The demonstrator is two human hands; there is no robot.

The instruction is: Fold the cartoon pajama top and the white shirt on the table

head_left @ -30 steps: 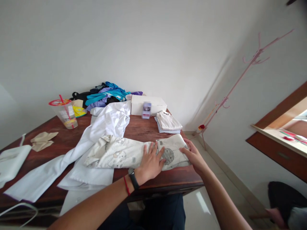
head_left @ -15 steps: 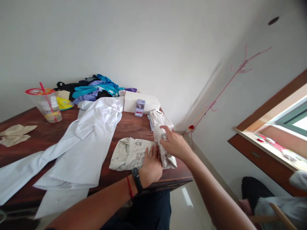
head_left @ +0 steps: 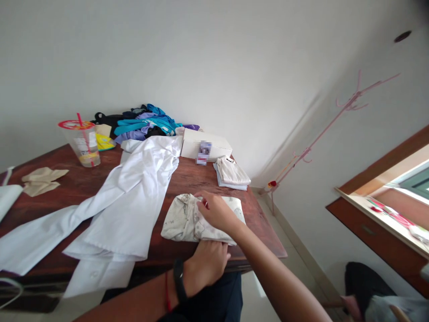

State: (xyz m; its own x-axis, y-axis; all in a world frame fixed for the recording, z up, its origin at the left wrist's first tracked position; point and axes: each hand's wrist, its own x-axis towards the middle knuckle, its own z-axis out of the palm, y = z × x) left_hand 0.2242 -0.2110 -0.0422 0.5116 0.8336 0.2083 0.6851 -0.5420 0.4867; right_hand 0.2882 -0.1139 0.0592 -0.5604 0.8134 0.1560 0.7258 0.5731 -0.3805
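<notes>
- Head view, work item: the off-white fabric garment with grey printed figures [head_left: 181, 221] lies folded on the dark reddish-brown wooden desk [head_left: 261, 232], at the front edge, left of the right front corner.
- Head view, right hand [head_left: 216, 212]: positioned over the folded garment, fingers partly bent and directed toward the left edge of the desk. Whether it pinches the fabric cannot be determined.
- Head view, left hand [head_left: 208, 261]: positioned at the garment's near side, above the desk's front edge, fingers together and partly bent. Its fingertips are partly hidden; grip cannot be determined.
- Head view, left of garment: a white long-sleeved fabric shirt [head_left: 124, 210] lies spread, overhanging the front edge.
- Head view, toward the right edge: a small stack of folded light-coloured clothes [head_left: 233, 172] sits beside the white rectangular box [head_left: 214, 142].
- Head view, rear edge: a heap of blue, purple and black clothes [head_left: 147, 123] lies near the clear plastic cup with red straw [head_left: 85, 147].
</notes>
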